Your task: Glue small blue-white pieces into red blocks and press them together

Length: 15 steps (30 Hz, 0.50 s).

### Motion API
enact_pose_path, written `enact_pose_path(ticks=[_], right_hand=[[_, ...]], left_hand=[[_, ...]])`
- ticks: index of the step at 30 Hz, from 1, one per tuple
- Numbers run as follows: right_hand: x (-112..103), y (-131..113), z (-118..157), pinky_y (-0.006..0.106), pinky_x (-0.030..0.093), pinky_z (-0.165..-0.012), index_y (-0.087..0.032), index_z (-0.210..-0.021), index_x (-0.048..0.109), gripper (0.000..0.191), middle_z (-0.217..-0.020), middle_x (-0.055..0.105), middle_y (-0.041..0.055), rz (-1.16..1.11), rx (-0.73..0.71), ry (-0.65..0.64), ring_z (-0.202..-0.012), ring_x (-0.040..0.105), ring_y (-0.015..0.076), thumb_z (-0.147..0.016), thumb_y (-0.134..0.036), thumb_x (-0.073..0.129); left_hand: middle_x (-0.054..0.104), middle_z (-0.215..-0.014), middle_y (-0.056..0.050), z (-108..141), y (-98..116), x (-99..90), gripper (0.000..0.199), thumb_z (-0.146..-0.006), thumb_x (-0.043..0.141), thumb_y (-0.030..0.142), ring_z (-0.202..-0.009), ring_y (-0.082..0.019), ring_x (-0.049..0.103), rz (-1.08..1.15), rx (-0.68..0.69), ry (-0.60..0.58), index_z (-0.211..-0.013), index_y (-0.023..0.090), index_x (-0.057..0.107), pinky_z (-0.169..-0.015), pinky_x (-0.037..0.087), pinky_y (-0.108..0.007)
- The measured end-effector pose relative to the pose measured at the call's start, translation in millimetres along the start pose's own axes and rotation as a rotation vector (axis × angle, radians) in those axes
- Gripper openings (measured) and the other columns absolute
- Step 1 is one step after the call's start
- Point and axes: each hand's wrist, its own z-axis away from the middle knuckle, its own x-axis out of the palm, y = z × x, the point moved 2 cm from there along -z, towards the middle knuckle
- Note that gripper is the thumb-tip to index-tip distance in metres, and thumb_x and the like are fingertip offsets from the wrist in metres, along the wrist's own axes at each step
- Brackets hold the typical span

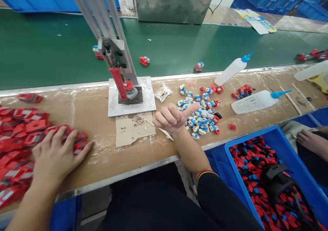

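My left hand (55, 152) lies with its fingers spread over the near right side of a pile of red toy vehicle parts (36, 125), touching several of them. My right hand (171, 118) hovers over the bench, its fingers curled in and its thumb stretched out to the right; no object shows in it. Just beyond and to the right of it lies a heap of small white, blue and yellow toy parts (202, 116). Between my hands stands a hand press (119, 82) with a red handle, and a red part (128, 86) sits under its head.
A piece of cardboard (123, 132) with rubber bands and swabs lies before the press. Plastic bottles (253, 102) with blue tips stand right. A blue crate (230, 152) holds red parts and a black strap. Assembled toys (145, 60) sit on the green conveyor (169, 46). Another person's hand (311, 140) is at right.
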Motion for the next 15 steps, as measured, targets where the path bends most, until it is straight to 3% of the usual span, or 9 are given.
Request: enact_pose_path(ticks=[2, 4, 8, 15], right_hand=[[7.1, -8.6, -4.7, 0.033, 0.032, -0.049, -0.027, -0.047, 0.022, 0.085, -0.045, 0.018, -0.0055, 0.074, -0.010, 0.058, -0.048, 0.024, 0.0148, -0.071, -0.103, 0.052], [10.2, -15.5, -9.6, 0.031, 0.029, -0.051, -0.025, -0.045, 0.024, 0.084, -0.047, 0.023, -0.0060, 0.190, -0.021, 0.166, -0.049, 0.025, 0.0123, -0.072, -0.090, 0.071], [5.6, -18.1, -15.9, 0.030, 0.028, -0.052, -0.024, -0.043, 0.032, 0.080, -0.047, 0.035, -0.0063, 0.429, -0.029, 0.343, -0.049, 0.031, 0.0097, -0.061, -0.075, 0.091], [2.5, -16.0, -12.2, 0.030, 0.035, -0.054, -0.022, -0.052, 0.051, 0.065, -0.054, 0.052, -0.0017, 0.655, -0.073, 0.305, -0.052, 0.042, 0.0110, -0.082, -0.074, 0.077]], left_hand=[[0.046, -0.168, -0.014, -20.0, 14.0, -1.9, 0.052, -0.094, 0.062, 0.049, -0.155, -0.054, 0.039, -0.065, -0.051, 0.058, -0.143, 0.033, 0.055, -0.118, 0.032, -0.078], [0.052, -0.162, -0.018, -35.9, 21.0, -1.0, 0.042, -0.095, 0.062, 0.047, -0.152, -0.052, 0.044, -0.054, -0.056, 0.015, -0.129, 0.022, 0.064, -0.121, 0.032, -0.072], [0.060, -0.155, -0.015, -45.5, 19.6, 0.5, 0.032, -0.096, 0.059, 0.043, -0.152, -0.047, 0.047, -0.013, -0.047, 0.015, -0.117, 0.022, 0.069, -0.120, 0.033, -0.066], [0.072, -0.139, -0.015, -32.4, 27.7, 5.2, 0.026, -0.096, 0.056, 0.024, -0.138, -0.036, 0.061, -0.113, -0.015, 0.066, -0.114, 0.023, 0.075, -0.112, 0.044, -0.054]])
